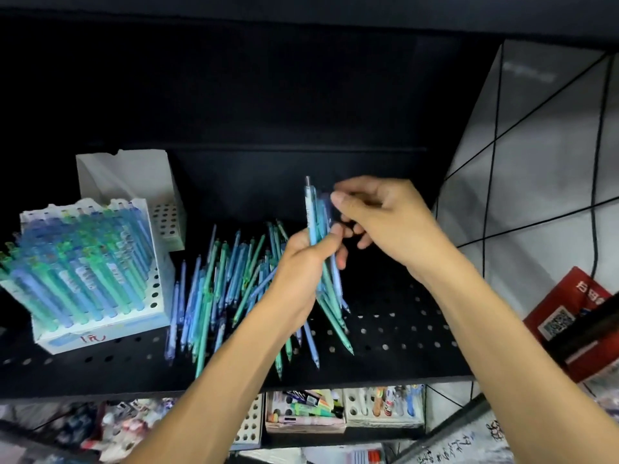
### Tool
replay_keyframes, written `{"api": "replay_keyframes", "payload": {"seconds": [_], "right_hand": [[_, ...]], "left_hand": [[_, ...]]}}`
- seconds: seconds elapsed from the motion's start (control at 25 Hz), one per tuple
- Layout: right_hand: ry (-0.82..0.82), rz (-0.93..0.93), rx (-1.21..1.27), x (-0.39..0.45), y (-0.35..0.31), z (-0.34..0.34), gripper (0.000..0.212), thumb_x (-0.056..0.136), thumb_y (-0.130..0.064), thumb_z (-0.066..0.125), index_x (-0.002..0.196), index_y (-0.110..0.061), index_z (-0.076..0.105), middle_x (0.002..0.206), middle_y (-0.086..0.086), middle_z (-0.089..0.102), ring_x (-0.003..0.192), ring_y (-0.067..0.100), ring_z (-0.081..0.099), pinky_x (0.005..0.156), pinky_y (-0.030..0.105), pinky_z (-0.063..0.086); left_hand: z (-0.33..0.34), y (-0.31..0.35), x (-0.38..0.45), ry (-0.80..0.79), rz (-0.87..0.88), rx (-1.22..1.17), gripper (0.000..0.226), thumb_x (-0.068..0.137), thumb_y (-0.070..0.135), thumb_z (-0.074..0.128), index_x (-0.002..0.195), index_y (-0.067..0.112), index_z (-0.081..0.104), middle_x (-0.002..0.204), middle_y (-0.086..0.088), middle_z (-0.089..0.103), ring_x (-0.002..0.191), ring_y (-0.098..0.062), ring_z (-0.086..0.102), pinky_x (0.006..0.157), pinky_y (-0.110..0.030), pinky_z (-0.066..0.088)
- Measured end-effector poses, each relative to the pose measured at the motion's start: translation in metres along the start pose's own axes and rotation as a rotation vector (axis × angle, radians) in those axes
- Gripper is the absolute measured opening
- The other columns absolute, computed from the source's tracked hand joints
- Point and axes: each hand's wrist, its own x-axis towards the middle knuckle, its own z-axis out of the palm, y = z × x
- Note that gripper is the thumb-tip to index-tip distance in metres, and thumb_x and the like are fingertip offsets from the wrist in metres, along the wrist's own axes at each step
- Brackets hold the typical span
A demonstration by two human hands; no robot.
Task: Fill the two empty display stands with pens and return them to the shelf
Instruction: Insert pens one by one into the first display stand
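on the black perforated shelf [385, 329], left hand [301, 266] grips a bunch of pens [321, 236] upright, probably to square up the tips. right hand [378, 216] pinches the tops. loose pile [217, 289] lies beside the filled stand [97, 272]; empty stand [140, 185] behind it.

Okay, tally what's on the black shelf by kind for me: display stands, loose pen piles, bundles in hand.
Display stands: 2, one full, one empty
Loose pen piles: 1
Pen bundles in hand: 1, gripped by the left hand
Total: 4
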Motion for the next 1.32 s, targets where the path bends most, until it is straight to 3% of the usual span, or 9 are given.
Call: {"api": "replay_keyframes", "payload": {"seconds": [0.12,0.2,0.52,0.76,0.92,1.0,1.08,1.16,1.32], "right_hand": [[0.232,0.012,0.153,-0.013,0.003,-0.024,0.013,0.099,-0.021,0.057,0.097,-0.022,0.07,0.069,-0.003,0.062,0.054,0.008,0.052,0.047,0.026,0.048],[0.315,0.057,0.181,-0.026,0.014,-0.037,0.017,0.101,-0.022,0.055,0.098,-0.019,0.071,0.069,-0.003,0.061,0.054,0.009,0.051,0.047,0.027,0.046],[0.359,0.153,0.132,-0.065,0.064,-0.07,0.022,0.101,-0.024,0.053,0.09,-0.024,0.071,0.066,-0.006,0.061,0.053,0.011,0.05,0.046,0.028,0.044],[0.38,0.116,0.147,-0.06,0.063,-0.067,0.021,0.099,-0.02,0.055,0.089,-0.027,0.072,0.068,-0.004,0.063,0.053,0.012,0.051,0.046,0.027,0.044],[0.174,0.138,0.032,-0.037,0.06,-0.033,0.014,0.096,-0.021,0.059,0.09,-0.027,0.071,0.068,-0.006,0.066,0.056,0.008,0.055,0.049,0.024,0.048],[0.007,0.165,-0.279,-0.018,0.068,-0.004,0.009,0.092,-0.032,0.063,0.095,-0.028,0.07,0.079,-0.009,0.07,0.071,0.011,0.064,0.064,0.029,0.053],[-0.158,0.181,-0.65,0.0,0.071,0.029,0.034,0.089,-0.046,0.062,0.112,-0.022,0.067,0.104,-0.002,0.071,0.099,0.023,0.066,0.082,0.032,0.052],[-0.266,0.243,-0.826,0.011,0.067,0.058,0.039,0.088,-0.049,0.063,0.108,-0.016,0.063,0.113,0.005,0.067,0.105,0.03,0.064,0.079,0.032,0.05],[-0.344,0.325,-0.914,0.016,0.067,0.077,0.026,0.088,-0.037,0.065,0.087,-0.017,0.049,0.109,0.006,0.061,0.097,0.027,0.063,0.068,0.031,0.043]], "left_hand": [[0.017,0.0,0.012,-0.068,0.085,-0.082,0.018,0.104,0.011,0.046,0.092,0.015,0.06,0.063,0.004,0.056,0.067,-0.012,0.057,0.083,-0.04,0.053],[0.031,-0.005,0.025,-0.086,0.153,-0.058,0.02,0.102,0.005,0.047,0.095,0.019,0.06,0.072,0.004,0.059,0.072,-0.01,0.06,0.08,-0.033,0.055],[0.065,-0.074,0.046,-0.131,0.035,0.252,0.019,0.095,-0.001,0.057,0.089,0.017,0.063,0.077,0.003,0.065,0.079,-0.006,0.061,0.085,-0.025,0.05],[0.058,-0.051,0.052,0.036,0.025,0.04,0.022,0.103,0.003,0.044,0.101,0.017,0.061,0.066,0.001,0.052,0.058,-0.009,0.048,0.059,-0.025,0.046],[0.003,-0.005,0.041,0.226,-0.029,-0.16,0.013,0.103,0.015,0.051,0.107,0.005,0.058,0.05,0.001,0.044,0.048,-0.016,0.041,0.05,-0.028,0.042],[-0.028,0.01,0.03,0.25,-0.052,-0.088,0.024,0.104,0.022,0.048,0.099,0.004,0.062,0.046,-0.001,0.05,0.052,-0.022,0.055,0.063,-0.035,0.05],[-0.054,0.022,0.019,0.239,-0.07,-0.019,0.028,0.105,0.022,0.044,0.094,0.007,0.064,0.057,-0.006,0.066,0.062,-0.022,0.068,0.071,-0.035,0.055],[-0.071,0.028,0.01,0.248,-0.079,-0.057,0.026,0.106,0.019,0.043,0.093,0.009,0.064,0.071,-0.009,0.072,0.057,-0.018,0.067,0.064,-0.033,0.057],[-0.092,0.027,-0.005,0.33,-0.09,-0.134,0.024,0.105,0.015,0.044,0.093,0.009,0.064,0.067,-0.006,0.063,0.047,-0.016,0.052,0.048,-0.028,0.048]]}}
